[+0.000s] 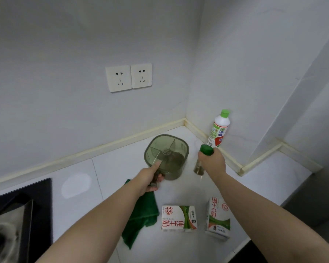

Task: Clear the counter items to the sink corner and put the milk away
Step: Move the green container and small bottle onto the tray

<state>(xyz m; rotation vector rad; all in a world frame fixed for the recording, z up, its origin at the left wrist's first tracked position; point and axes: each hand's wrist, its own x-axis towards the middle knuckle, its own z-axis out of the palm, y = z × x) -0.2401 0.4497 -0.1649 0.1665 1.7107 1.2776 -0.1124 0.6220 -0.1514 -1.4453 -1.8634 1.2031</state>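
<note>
Divided green container (166, 156) in left hand (150, 179) holds dark granules (176, 160).

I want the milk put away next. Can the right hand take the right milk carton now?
Probably not yet. The right hand holds the green-capped bottle, so its grip is taken. Nothing covers the right milk carton, and it lies close by.

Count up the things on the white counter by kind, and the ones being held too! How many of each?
Milk cartons: 2
Bottles: 2 (white bottle, clear bottle)
Green cloth: 1
Green tub: 1
Total: 6
</note>
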